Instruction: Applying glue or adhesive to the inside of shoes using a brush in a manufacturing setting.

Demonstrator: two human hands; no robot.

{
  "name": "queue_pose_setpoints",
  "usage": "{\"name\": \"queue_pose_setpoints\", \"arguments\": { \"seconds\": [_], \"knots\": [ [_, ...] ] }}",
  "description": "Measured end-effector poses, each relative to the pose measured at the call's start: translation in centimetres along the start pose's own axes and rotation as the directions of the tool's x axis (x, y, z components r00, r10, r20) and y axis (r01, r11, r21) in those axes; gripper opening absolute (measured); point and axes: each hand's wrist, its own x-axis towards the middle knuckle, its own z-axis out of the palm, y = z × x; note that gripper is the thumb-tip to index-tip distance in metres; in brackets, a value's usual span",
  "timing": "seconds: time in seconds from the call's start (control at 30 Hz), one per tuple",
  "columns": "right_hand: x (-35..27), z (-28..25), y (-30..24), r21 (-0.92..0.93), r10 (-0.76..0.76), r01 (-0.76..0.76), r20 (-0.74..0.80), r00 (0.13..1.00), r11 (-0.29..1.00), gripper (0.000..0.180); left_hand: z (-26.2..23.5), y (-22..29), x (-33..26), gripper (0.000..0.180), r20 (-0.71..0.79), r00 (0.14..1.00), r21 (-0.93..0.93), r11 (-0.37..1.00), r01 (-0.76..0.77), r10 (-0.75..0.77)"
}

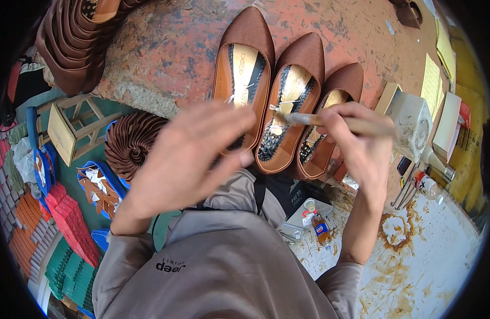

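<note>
right hand (362,141) pinches glue brush (309,119) mid-handle, tip over middle brown pointed flat (287,106) | left hand (189,154) open, empty, beside it | shoe likely light, flexible, sticky inside; hold by outer sides

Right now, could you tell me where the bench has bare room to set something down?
Bare bench lies between the stacked shoes and the three brown shoes, also beyond their toes. It is crowded beside the right hand holding the brush: container, bottles, boxes.
</note>
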Motion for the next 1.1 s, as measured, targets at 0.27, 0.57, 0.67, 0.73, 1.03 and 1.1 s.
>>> {"name": "queue_pose_setpoints", "arguments": {
  "seconds": [0.27,0.57,0.67,0.73,1.03,1.1],
  "knots": [
    [-6.0,-1.0,2.1,-0.200,-0.492,0.456,-0.208,0.845,0.867,0.018,3.0,-8.0,10.4,0.066,-0.346,0.931,0.266,0.964,-0.026,0.120],
    [-11.7,-11.0,13.4,-0.114,-0.086,0.016,-0.644,0.760,0.993,0.011,8.2,-6.0,13.8,0.060,-0.465,0.850,-0.093,0.968,0.233,-0.249],
    [-10.2,-8.7,13.2,-0.415,-0.190,-0.092,-0.588,0.786,0.905,0.013,8.3,-5.1,13.0,0.061,-0.551,0.835,0.120,0.989,0.084,-0.004],
    [-11.6,-9.1,13.1,-0.289,-0.150,-0.058,-0.647,0.748,0.956,0.012,7.5,-3.5,10.4,0.058,-0.407,0.906,-0.163,0.985,0.053,-0.116],
    [-13.4,-8.2,10.2,-0.529,-0.293,-0.110,-0.618,0.729,0.841,0.011,7.3,2.2,-0.5,0.072,-0.100,0.991,-0.166,0.984,0.066,-0.084],
    [-13.6,-8.1,9.8,-0.538,-0.299,-0.127,-0.632,0.715,0.834,0.011,8.3,1.7,-1.0,0.070,-0.107,0.994,-0.120,0.993,0.022,-0.035]
  ]
}}
